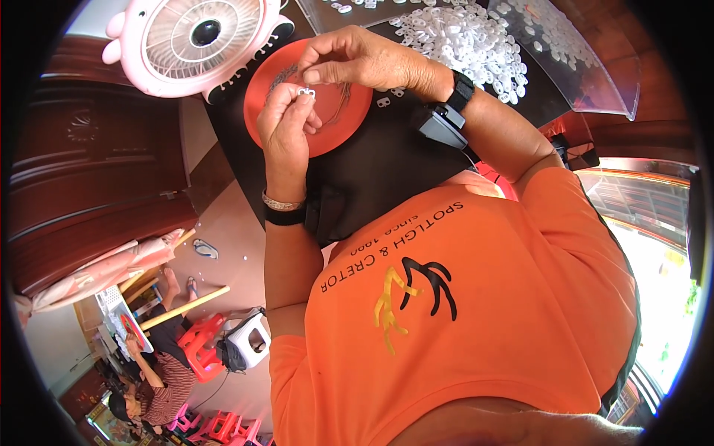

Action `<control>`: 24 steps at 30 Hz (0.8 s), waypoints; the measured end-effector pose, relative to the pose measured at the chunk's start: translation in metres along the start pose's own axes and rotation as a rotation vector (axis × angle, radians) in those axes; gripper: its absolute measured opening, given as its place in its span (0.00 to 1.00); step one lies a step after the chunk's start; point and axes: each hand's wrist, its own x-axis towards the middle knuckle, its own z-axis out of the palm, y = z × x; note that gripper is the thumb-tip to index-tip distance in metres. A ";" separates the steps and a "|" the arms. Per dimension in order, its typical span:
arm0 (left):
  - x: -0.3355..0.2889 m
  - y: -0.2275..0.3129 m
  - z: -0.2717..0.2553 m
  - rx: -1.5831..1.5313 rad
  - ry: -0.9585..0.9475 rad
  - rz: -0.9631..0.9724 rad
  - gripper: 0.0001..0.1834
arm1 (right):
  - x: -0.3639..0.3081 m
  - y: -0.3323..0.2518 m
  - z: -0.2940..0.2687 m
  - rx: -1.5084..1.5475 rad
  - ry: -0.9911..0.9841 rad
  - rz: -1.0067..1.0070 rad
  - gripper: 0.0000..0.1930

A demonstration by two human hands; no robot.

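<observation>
My left hand (285, 126) is closed, pinching a small white plastic piece with two holes (306, 91) between thumb and fingers. Just above it, my right hand (358, 61) has thumb and forefinger bent together near the piece; anything between them is too small to make out. Both hands are over a round orange-red plate (338, 141). A loose bundle of thin greyish strands (343, 104) lies in the plate, partly hidden by my hands. A few more white pieces (384, 102) lie on the dark table right of the plate.
A large heap of white pieces (468, 44) covers the table's far right, beside a clear plastic panel (587, 59). A pink fan (201, 37) stands at the far left. Lower left, another person (167, 386) sits working near red stools (201, 347).
</observation>
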 end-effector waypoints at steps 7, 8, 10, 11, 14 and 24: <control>-0.001 -0.004 -0.001 0.047 0.021 0.007 0.08 | 0.002 0.002 0.009 -0.328 0.039 -0.063 0.08; 0.000 -0.004 0.000 0.045 0.019 0.007 0.08 | 0.002 0.001 0.010 -0.329 0.041 -0.061 0.08; 0.001 -0.005 0.001 0.045 0.029 0.021 0.08 | 0.001 -0.001 0.013 -0.423 0.100 -0.121 0.09; 0.000 -0.006 0.001 0.046 0.030 0.019 0.08 | 0.001 -0.001 0.014 -0.420 0.100 -0.121 0.09; 0.000 -0.007 0.003 0.031 0.060 0.005 0.08 | 0.001 0.002 0.015 -0.438 0.114 -0.096 0.10; 0.004 -0.003 -0.015 -0.141 0.316 0.102 0.06 | -0.002 0.023 0.022 -0.748 0.093 -0.233 0.08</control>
